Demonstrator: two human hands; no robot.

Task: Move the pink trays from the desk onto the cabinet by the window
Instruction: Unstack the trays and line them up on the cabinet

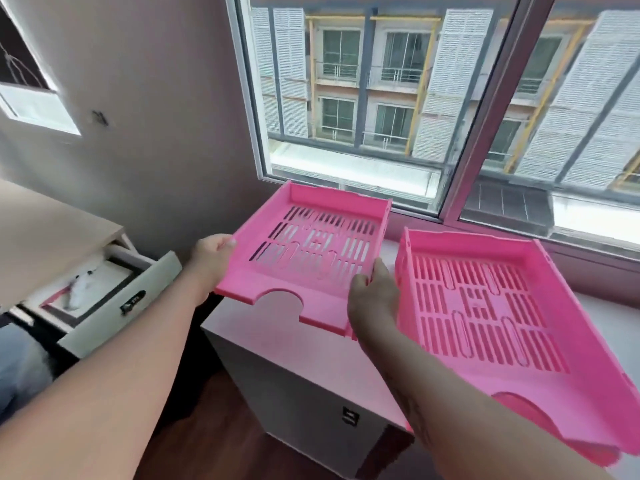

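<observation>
A pink tray [308, 261] is being gripped at its sides by the left hand [211, 259] and right hand [372, 299] above the cabinet [311, 368], beside a second tray [485, 317].

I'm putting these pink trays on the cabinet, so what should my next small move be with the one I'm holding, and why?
Probably lower it straight down onto the white cabinet top. Both hands, left and right, grip the held tray by its sides, tilted above the cabinet's bare left part. The other pink tray already lies to its right by the window, so keep a small gap beside it.
</observation>
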